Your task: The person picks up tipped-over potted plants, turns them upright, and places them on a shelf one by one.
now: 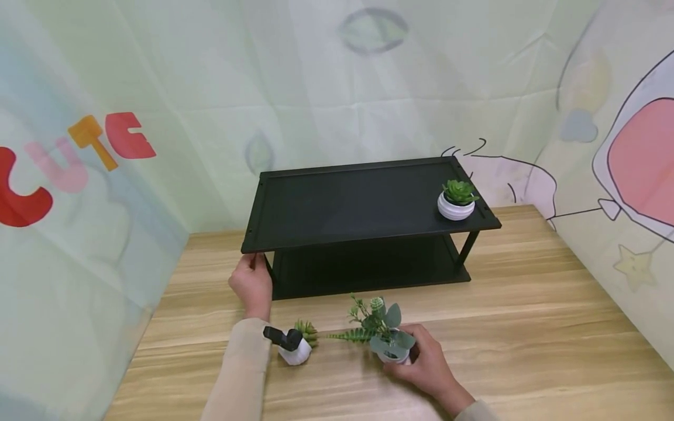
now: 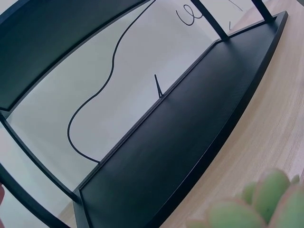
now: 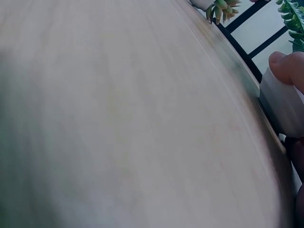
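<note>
Starting with the right-hand grip: the white pot of a leafy plant (image 1: 387,346) is held by the right hand (image 1: 429,365), the thumb being pressed against the near side of the pot. The sprigs are spread above this grip, with a fern-like frond pointed away to its left. Whether the pot is rested on the wooden table (image 1: 537,327) or lifted off it cannot be told.

A black two-tier shelf (image 1: 347,204) is gripped by the left hand (image 1: 251,286), the fingers being curled at the near left corner, just under the upper board. The exact finger contact is partly hidden. The lower board is set on the table to the right of this grip.

Between the two grips, nearer the left sleeve (image 1: 242,362), a small succulent in a white pot (image 1: 296,354) is placed; its pot is partly covered in the head view by a black device (image 1: 292,340). Beyond the right-hand grip, a green succulent in a ribbed white pot (image 1: 456,207) is stood upright on the upper board, near its right end.
</note>
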`<state>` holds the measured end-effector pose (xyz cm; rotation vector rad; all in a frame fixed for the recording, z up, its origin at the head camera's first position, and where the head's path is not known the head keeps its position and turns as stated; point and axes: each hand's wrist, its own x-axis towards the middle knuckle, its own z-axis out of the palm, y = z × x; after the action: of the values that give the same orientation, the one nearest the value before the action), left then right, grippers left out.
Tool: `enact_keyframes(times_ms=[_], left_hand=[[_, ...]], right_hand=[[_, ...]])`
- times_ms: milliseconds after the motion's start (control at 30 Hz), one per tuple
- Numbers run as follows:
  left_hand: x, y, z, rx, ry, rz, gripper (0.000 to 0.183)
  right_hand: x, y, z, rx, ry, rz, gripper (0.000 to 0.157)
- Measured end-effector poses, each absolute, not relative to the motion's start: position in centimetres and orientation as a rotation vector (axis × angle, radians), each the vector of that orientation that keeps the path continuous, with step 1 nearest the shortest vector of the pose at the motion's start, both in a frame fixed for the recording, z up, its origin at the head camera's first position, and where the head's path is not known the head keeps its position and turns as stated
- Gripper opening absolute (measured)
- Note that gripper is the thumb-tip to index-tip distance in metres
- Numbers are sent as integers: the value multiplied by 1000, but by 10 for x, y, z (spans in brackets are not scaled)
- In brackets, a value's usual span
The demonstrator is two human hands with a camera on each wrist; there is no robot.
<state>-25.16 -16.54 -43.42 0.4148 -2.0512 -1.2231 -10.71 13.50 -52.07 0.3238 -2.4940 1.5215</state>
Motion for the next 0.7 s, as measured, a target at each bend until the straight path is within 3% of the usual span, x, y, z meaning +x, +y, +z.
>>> enact_keyframes(times_ms=[300,700], left_hand=[[-252,-166,-435,414,-2051,-1212,15],[-255,-166,-437,403,-2045,-1200,15]], right_hand=[[-100,131,-505,453,-2288,1508,61],[-106,136,-504,322,-2356,1449,62]])
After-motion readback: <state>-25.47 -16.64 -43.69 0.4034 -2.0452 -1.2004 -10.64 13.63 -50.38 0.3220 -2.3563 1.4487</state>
